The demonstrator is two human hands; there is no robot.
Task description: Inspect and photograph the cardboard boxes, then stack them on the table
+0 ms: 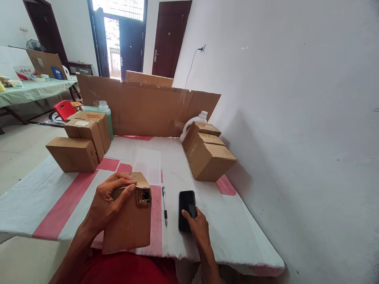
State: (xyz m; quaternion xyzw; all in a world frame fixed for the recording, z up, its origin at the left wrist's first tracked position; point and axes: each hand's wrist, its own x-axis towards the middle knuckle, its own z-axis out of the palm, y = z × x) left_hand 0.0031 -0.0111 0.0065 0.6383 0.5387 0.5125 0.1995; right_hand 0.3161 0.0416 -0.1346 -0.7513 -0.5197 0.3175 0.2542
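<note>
A brown cardboard box [127, 228] stands in front of me at the near edge of the table. Its upper right corner has a torn hole with dark contents that I cannot make out. My left hand [111, 197] grips the box's top edge, thumb on the near face and fingers over the top. To the right, my right hand [197, 227] holds a black smartphone [187, 201] by its lower right side, thumb across the screen. The phone's screen is dark. Between box and phone lies a pen [164, 207] with a black grip, touched by neither hand.
Several cardboard boxes [85, 130] line the left side, beside a green liquid bottle [109, 122]. More boxes [211, 156] and a white jug [197, 120] stand at right by the wall. A tall cardboard panel [148, 108] closes off the table's far end.
</note>
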